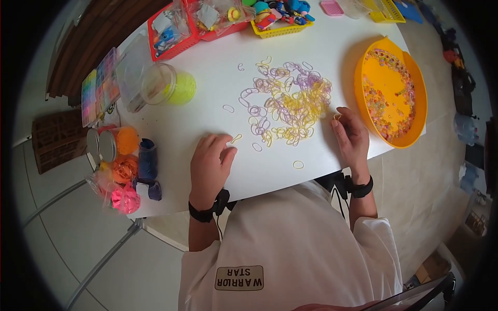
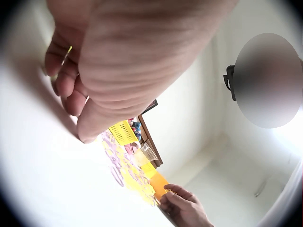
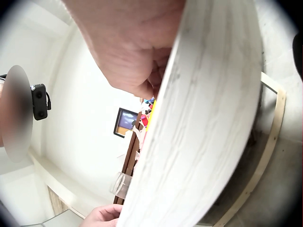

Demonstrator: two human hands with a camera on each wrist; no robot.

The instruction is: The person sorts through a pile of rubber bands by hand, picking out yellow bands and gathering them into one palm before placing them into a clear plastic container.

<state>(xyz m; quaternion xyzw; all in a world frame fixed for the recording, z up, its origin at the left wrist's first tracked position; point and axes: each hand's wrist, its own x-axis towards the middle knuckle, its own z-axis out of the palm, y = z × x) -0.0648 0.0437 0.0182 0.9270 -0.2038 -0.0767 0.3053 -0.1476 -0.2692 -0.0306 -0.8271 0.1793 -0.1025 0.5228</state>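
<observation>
Yellow and purple rubber bands point(image 1: 303, 103) lie in a loose pile mid-table, with several strays around it. My right hand point(image 1: 354, 136) pinches a small yellow rubber band point(image 1: 336, 117) between thumb and index finger, at the pile's right side; this band point(image 2: 167, 190) also shows in the left wrist view. Left of the pile, my left hand point(image 1: 210, 163) rests on the table with its fingers loosely bent. Right by its fingertips lies a twisted yellow rubber band point(image 1: 236, 138). In the right wrist view, the table edge hides the right fingertips.
An orange basin point(image 1: 359, 78) with beads stands at the right. Red point(image 1: 179, 47) and yellow baskets point(image 1: 285, 32) of toys line the back. A jar of yellow-green bits point(image 1: 181, 88), bead boxes point(image 1: 98, 85) and bagged orange and pink items point(image 1: 124, 199) occupy the left.
</observation>
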